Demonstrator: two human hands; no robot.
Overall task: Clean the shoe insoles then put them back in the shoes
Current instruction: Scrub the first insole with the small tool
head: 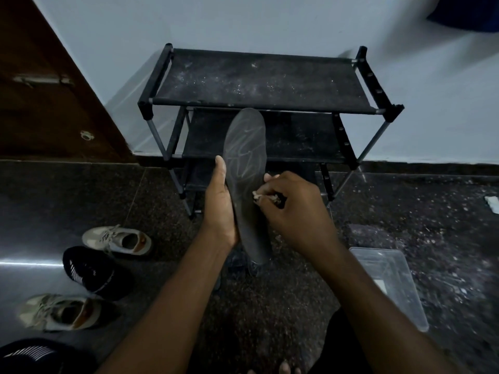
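Dark insole [247, 157], held tilted between both hands in front of the black shoe rack [259, 82], with the toe end rising above the fingers and the heel end below the wrists. The grey surface bears pale scuffed streaks. The left hand [220, 203] keeps a closed grip on the insole's left edge, thumb extended upward. The right hand [294, 211] pinches a small pale wad [256, 197], pressed to the insole's right side.
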